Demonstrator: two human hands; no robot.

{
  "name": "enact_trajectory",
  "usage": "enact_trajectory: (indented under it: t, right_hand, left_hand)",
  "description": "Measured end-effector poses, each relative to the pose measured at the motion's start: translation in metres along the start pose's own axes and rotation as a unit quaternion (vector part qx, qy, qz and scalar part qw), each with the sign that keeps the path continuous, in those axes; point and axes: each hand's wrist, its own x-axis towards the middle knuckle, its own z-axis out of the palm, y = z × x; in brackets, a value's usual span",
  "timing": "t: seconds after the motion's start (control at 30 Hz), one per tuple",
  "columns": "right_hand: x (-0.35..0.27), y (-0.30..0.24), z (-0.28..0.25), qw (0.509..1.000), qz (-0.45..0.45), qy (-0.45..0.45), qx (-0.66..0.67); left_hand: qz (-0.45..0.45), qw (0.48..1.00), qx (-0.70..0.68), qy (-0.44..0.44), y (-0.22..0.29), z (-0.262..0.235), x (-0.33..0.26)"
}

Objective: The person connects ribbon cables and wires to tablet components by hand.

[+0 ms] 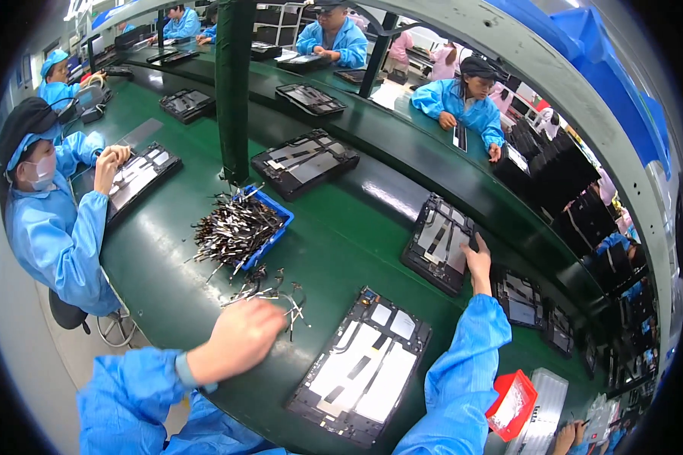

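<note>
My left hand [239, 337] is a closed fist at the near edge of the green bench, beside a scatter of small cables [269, 292]; whether it holds one I cannot tell. My right hand [478, 262] reaches far out and grips the near corner of a dark open tablet chassis [439, 243] on the moving belt. Directly in front of me lies another open tablet chassis [360, 368] with white panels and black strips, touched by neither hand.
A blue bin [269, 224] overflows with flex cables [231, 231]. More chassis [305, 161] ride the belt. A green post [234, 83] stands behind the bin. A co-worker [49, 220] sits left; others work across. A red tray [512, 402] sits at my right.
</note>
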Motion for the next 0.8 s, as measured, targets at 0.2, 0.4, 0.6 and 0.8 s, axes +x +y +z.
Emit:
enact_trajectory:
  t: [0.2,0.4,0.6,0.8]
  right_hand:
    - [-0.111,-0.12,0.032,0.966,-0.162,-0.199,-0.022]
    - [-0.208,-0.168,0.032,0.941,-0.113,-0.313,0.067]
    - [-0.231,-0.183,0.092,0.918,-0.153,-0.366,-0.021]
    - [-0.243,-0.184,0.133,0.913,-0.169,-0.371,-0.029]
  left_hand:
    - [-0.053,0.996,0.072,0.006,-0.054,0.035,0.02]
    - [-0.015,0.999,0.043,-0.003,-0.054,0.05,0.033]
    - [-0.084,0.994,-0.062,0.021,-0.055,0.023,0.04]
    - [-0.075,0.987,-0.136,0.034,-0.058,0.017,0.04]
